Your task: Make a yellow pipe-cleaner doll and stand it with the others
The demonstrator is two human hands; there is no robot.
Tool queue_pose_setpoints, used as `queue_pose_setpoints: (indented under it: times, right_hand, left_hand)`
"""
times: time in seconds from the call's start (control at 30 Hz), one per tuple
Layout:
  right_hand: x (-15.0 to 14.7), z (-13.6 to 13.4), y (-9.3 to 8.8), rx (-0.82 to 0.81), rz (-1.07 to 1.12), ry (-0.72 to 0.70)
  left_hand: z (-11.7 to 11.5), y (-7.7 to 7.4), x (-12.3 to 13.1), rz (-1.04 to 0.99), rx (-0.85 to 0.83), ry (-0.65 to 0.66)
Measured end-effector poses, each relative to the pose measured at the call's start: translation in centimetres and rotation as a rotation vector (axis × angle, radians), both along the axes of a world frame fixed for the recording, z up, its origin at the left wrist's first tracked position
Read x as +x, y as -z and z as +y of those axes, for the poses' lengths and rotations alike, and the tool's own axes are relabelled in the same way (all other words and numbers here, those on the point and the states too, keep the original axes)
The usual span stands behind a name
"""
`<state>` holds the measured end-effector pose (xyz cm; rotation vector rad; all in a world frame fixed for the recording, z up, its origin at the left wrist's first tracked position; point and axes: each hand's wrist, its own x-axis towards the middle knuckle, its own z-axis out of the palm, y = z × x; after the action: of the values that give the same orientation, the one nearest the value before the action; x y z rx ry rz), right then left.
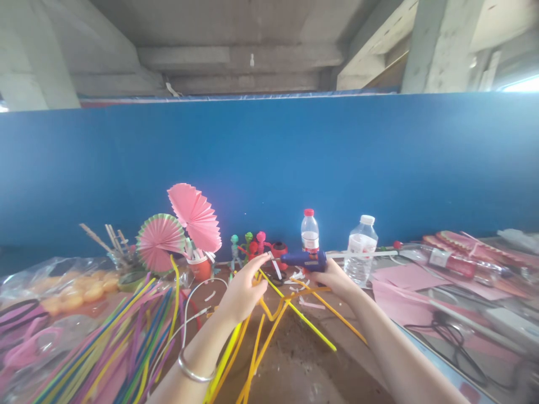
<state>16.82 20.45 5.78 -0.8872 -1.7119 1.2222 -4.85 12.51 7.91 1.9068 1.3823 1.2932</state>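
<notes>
Gluing position: glue gun level, nozzle toward the left hand

Tool location. The gun is above the middle of the table, in front of the red-capped bottle. Its nozzle points left; a white glue stick runs out of its rear to the right, passing in front of the clear bottle.

Right hand. The right hand is closed around the gun at its handle end. The position of the trigger finger cannot be told.

Left hand. The fingers reach forward, with the thumb lower and apart from the foremost fingertips, which are near the nozzle. Whether they pinch a small part cannot be told; a white strip shows just beside them.

Work area. A yellow stem and several orange stems, some bent, lie below and between the hands. White scraps lie near the gun.

Step in hand. Judging by the level gun and the nearby fingers, this appears to be the application of glue, or the aiming for it. No bead of glue can be made out.

Requirement. The next move would call for a steady nozzle, a firmly supported part and left fingertips clear of the probably hot tip.
</notes>
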Motion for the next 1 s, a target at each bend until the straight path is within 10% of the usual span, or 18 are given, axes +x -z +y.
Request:
queue_pose_setpoints:
  times: [1.0]
  right_hand:
    - [0.4, 0.6, 0.9, -0.033, -0.016, 0.023]
  left_hand:
    - [0.2, -0.8, -1.4, -0.419, -0.331, 0.202]
